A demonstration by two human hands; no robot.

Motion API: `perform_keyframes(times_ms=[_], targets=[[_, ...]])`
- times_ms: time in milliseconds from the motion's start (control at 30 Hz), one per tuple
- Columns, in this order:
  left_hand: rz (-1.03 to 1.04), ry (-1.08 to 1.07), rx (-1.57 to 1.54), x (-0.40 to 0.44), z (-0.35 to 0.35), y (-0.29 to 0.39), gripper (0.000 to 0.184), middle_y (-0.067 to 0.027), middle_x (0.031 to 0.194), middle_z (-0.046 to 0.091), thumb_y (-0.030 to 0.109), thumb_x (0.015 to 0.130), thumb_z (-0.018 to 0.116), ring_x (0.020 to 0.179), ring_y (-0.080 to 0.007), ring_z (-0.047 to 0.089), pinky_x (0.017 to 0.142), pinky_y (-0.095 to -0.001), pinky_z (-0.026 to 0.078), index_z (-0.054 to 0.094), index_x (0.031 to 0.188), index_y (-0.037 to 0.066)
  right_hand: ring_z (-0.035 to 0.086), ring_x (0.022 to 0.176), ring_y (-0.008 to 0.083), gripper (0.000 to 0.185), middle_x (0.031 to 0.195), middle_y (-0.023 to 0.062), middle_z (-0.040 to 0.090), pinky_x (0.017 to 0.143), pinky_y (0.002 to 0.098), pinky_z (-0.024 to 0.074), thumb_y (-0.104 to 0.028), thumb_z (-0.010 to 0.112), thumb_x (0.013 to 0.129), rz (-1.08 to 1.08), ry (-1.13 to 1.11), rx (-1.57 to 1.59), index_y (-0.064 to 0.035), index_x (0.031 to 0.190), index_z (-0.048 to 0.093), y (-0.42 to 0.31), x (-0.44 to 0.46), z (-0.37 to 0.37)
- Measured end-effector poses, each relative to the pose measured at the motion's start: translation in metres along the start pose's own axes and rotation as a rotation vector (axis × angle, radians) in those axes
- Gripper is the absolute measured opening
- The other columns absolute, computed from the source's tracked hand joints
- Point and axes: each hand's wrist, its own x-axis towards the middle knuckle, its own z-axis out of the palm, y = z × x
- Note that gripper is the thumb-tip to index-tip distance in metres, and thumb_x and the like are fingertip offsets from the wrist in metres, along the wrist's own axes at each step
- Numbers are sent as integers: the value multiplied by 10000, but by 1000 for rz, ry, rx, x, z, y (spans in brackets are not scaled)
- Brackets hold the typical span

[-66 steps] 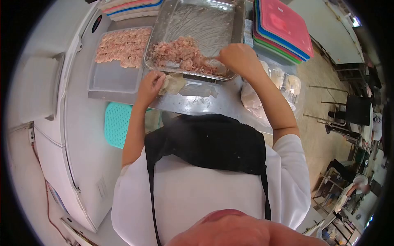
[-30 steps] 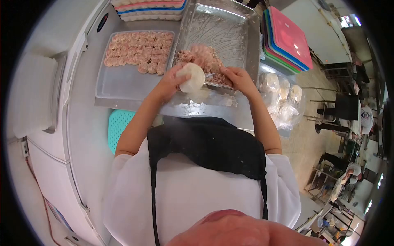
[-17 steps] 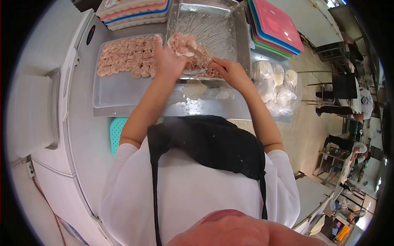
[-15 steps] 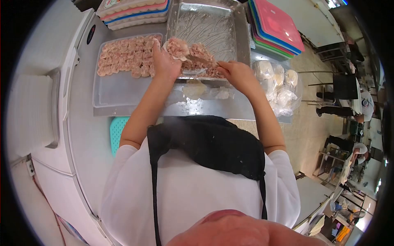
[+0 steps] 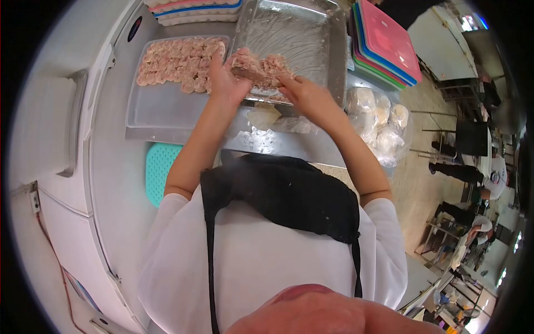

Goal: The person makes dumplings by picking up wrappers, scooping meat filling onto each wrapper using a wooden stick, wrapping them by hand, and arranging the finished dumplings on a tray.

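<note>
My left hand [image 5: 227, 83] is cupped, thumb raised, around a meat-filled dumpling wrapper that is partly hidden by the fingers and the blade. In my right hand [image 5: 308, 97] is a flat spatula [image 5: 250, 73], its blade pressed against the filling at my left palm. Just beyond the hands, a mound of pink minced meat [image 5: 272, 65] lies in the near part of a metal tray [image 5: 332, 50]. To the left, rows of meat dumplings [image 5: 178, 62] fill the far part of a translucent plastic tray [image 5: 161, 111].
Bagged round wrappers [image 5: 378, 119] sit at the right of the metal table [image 5: 245, 133]. Behind them is a stack of coloured lids [image 5: 386, 44]; more stacked trays [image 5: 194, 12] stand far left. A turquoise perforated stool [image 5: 161, 172] is below the table. Other people [image 5: 495, 172] work at far right.
The spatula's blade has moved left from the meat mound onto the filling in my left hand. My right hand has shifted slightly left. The whole view has tilted a little.
</note>
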Motion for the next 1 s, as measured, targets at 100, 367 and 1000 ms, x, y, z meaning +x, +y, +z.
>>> perform_keyframes(times_ms=[100, 367, 1000], targets=[[19, -24, 35, -11, 9, 6, 451, -141, 1057, 593, 311, 874, 606, 966, -284, 588, 872, -419, 492, 525, 1193, 2, 592, 613, 261, 282, 734, 116, 586, 533, 368, 454, -296, 493, 965, 99, 31, 292, -57, 1006, 637, 30, 0, -7], [282, -390, 1210, -27, 19, 20, 708, -127, 1141, 609, 63, 786, 698, 1036, -196, 588, 864, -297, 485, 370, 1411, 113, 468, 491, 108, 368, 570, 5, 495, 475, 292, 372, -351, 467, 983, 551, -337, 888, -47, 935, 668, 29, -3, -5], [80, -307, 1605, 14, -8, 27, 358, -115, 1025, 669, 194, 769, 732, 908, -133, 612, 769, -293, 499, 652, 1086, 49, 632, 753, 312, 267, 796, 107, 621, 615, 421, 495, -282, 590, 897, 35, 67, -137, -180, 1142, 620, 18, 1, -2]])
